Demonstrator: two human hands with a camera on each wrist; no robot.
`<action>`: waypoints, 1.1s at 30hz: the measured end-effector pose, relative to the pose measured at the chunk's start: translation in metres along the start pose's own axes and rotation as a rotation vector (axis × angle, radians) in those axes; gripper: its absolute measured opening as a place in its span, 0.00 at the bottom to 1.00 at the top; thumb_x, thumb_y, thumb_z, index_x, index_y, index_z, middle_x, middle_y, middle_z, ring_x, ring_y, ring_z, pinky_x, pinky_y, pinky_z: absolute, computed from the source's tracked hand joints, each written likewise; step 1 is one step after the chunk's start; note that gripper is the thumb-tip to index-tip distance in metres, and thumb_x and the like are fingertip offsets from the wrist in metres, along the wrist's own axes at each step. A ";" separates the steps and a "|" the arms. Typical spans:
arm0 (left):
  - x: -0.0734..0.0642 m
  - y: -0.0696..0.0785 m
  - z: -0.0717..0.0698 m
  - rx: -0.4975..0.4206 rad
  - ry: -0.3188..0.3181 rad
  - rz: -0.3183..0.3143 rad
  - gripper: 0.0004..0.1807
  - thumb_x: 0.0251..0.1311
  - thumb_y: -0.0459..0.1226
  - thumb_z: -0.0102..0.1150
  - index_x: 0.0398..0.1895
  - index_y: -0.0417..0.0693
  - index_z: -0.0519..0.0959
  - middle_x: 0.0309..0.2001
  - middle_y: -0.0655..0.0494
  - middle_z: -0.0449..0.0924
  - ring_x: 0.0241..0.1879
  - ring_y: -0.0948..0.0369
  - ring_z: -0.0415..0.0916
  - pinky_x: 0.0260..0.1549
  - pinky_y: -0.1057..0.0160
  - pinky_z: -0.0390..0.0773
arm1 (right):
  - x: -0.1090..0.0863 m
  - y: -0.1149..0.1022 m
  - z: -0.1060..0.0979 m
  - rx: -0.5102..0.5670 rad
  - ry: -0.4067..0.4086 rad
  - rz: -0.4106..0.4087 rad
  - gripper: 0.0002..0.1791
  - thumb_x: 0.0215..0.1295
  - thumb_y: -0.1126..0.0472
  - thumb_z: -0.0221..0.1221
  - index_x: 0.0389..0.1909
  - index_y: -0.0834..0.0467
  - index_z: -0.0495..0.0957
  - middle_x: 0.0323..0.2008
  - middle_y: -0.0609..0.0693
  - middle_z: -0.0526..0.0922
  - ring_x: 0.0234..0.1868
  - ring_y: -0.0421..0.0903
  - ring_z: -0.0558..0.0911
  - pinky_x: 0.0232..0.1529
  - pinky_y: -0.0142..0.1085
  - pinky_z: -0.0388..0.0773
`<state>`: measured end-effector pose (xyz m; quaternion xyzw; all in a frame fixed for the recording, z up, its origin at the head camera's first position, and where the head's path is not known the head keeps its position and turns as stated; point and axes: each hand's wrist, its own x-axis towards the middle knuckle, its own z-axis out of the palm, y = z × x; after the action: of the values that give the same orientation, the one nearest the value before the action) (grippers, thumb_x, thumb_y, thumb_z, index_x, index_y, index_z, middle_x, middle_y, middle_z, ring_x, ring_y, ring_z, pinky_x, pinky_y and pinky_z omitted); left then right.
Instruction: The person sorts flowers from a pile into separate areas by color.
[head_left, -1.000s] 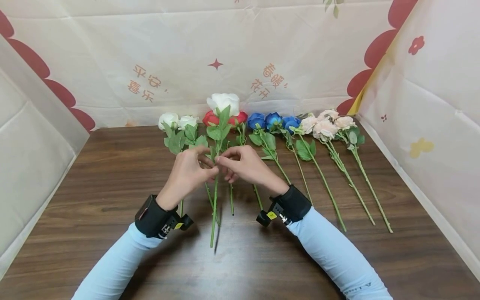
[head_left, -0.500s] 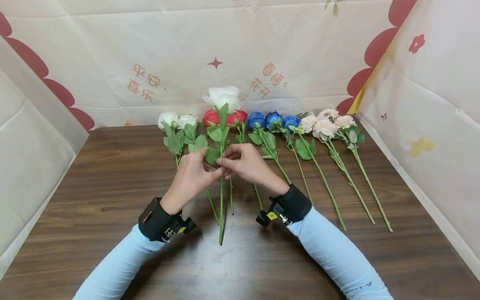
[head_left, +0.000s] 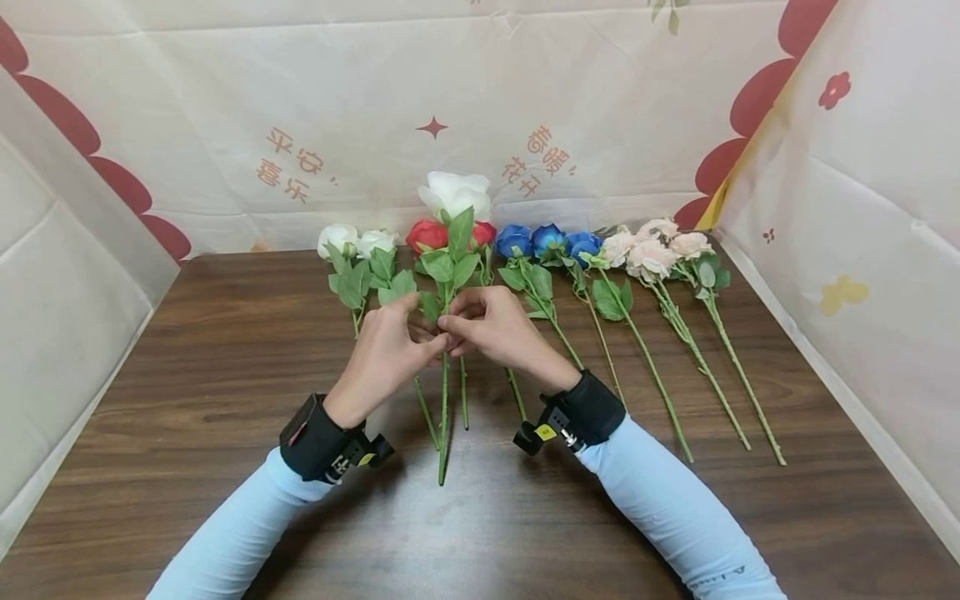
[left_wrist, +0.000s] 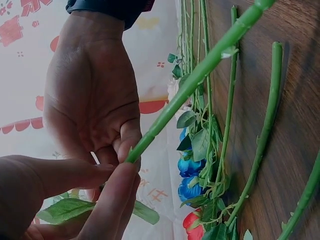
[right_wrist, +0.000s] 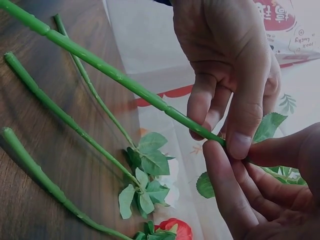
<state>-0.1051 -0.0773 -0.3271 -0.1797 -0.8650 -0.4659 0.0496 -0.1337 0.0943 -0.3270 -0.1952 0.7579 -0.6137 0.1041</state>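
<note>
A long-stemmed white rose is held above the table, bloom toward the back wall. My left hand pinches its green stem below the leaves, thumb and fingers meeting on it. Right beside, my right hand pinches the same stem, so the two hands' fingertips come together. In the left wrist view the bare lower stem runs up and right from the fingertips. The right wrist view shows that stem running to the upper left, with leaves behind the fingers.
On the brown wooden table lies a row of flowers: white roses at left, red roses behind the held one, blue roses, then pale pink flowers at right. A printed cloth wall closes the back.
The white rose has shifted right and a little up, its lower stem end swinging right. My left hand has moved slightly right with it; my right hand has stayed nearly in place.
</note>
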 end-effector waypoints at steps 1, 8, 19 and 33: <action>0.000 -0.001 -0.001 0.000 0.001 0.007 0.11 0.54 0.33 0.64 0.39 0.43 0.74 0.27 0.56 0.82 0.21 0.62 0.81 0.19 0.70 0.79 | 0.000 0.000 0.000 0.001 -0.001 -0.002 0.08 0.63 0.68 0.60 0.36 0.72 0.77 0.27 0.63 0.81 0.25 0.60 0.82 0.26 0.41 0.82; 0.004 -0.007 -0.014 0.016 -0.033 0.029 0.25 0.53 0.40 0.69 0.53 0.40 0.74 0.29 0.57 0.83 0.19 0.67 0.79 0.18 0.68 0.79 | 0.004 0.000 0.000 0.002 0.020 0.008 0.08 0.64 0.70 0.58 0.38 0.72 0.77 0.28 0.60 0.82 0.24 0.56 0.83 0.27 0.41 0.83; 0.012 -0.035 -0.117 -0.075 0.206 -0.191 0.30 0.54 0.53 0.64 0.52 0.40 0.77 0.37 0.46 0.83 0.25 0.57 0.83 0.25 0.63 0.82 | 0.011 0.001 0.006 0.008 0.007 0.051 0.07 0.64 0.74 0.53 0.41 0.73 0.76 0.28 0.62 0.82 0.23 0.54 0.83 0.29 0.44 0.82; -0.015 -0.062 -0.205 -0.366 0.564 -0.311 0.25 0.53 0.43 0.68 0.50 0.37 0.76 0.31 0.52 0.81 0.23 0.61 0.82 0.26 0.67 0.78 | 0.070 -0.011 0.095 -0.093 -0.178 0.125 0.08 0.62 0.75 0.53 0.37 0.70 0.80 0.24 0.59 0.82 0.20 0.50 0.83 0.27 0.41 0.83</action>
<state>-0.1298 -0.2818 -0.2649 0.0836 -0.7366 -0.6461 0.1815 -0.1573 -0.0220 -0.3322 -0.2058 0.7841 -0.5503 0.1998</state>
